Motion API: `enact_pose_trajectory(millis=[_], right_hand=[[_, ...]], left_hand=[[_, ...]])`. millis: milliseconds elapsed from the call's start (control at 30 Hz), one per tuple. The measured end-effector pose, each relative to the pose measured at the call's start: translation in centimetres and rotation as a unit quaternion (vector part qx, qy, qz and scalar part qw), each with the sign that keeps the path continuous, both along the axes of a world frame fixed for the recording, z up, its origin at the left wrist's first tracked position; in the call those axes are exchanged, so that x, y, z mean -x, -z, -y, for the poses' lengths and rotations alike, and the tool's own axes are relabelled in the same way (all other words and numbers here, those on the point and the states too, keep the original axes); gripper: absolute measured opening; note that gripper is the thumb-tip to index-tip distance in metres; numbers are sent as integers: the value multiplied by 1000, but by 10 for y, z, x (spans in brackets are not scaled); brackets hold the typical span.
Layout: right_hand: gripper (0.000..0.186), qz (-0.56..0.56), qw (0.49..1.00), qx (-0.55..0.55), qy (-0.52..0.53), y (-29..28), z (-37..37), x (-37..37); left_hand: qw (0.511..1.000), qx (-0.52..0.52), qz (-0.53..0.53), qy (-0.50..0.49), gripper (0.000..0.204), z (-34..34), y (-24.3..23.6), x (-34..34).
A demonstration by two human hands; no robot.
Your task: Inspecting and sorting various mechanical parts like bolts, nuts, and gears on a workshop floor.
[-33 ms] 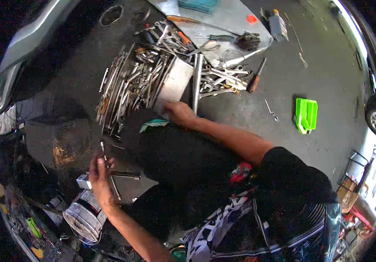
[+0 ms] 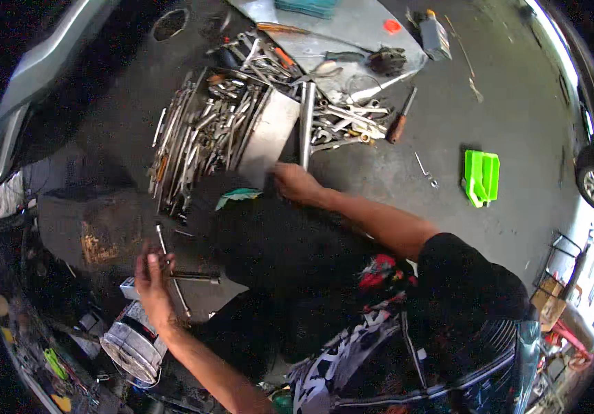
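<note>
My left hand [image 2: 153,284] is at the lower left with fingers stretched out and apart. It is beside a long thin metal wrench [image 2: 180,297] with a socket-like end, and a thicker dark bar [image 2: 197,277] lies crosswise by it. My right hand [image 2: 298,185] is closed at the near end of a flat light-grey metal panel [image 2: 269,127]. Whatever its curled fingers hold, if anything, is hidden. Left of the panel, an open metal toolbox [image 2: 204,79] is packed with sockets, bars and extensions [image 2: 214,131]. Several spanners [image 2: 352,123] are heaped to its right.
A bright green plastic tray [image 2: 481,178] and a small wrench [image 2: 426,171] lie on the floor to the right. A wood-handled tool [image 2: 398,127] is beside the spanners. A white bucket [image 2: 130,350] is at lower left. A grey sheet [image 2: 352,34] carries more tools.
My left hand's fingers have loosened from around the long wrench and spread. My right hand has drawn slightly right and down, away from the panel's end. The view has shifted a little.
</note>
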State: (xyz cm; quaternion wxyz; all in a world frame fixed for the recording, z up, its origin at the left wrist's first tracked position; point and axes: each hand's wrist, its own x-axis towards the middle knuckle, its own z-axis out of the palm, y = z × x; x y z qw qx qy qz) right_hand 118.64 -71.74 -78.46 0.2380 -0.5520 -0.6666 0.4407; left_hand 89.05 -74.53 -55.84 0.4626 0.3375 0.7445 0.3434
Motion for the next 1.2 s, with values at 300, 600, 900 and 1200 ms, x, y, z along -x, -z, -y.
enact_pose_trajectory(millis=[300,600,900,1200], right_hand=[[27,284,902,123,301,56,147,-228],[37,315,825,138,449,76,206,-349],[27,12,831,232,505,47,159,-291],[16,-173,935,111,289,-58,11,-129]], left_hand=[[970,73,-119,199,47,16,-30,79],[963,198,-157,96,52,57,-18,116],[971,148,-155,109,57,62,-36,120],[962,165,-194,98,51,72,-43,124]])
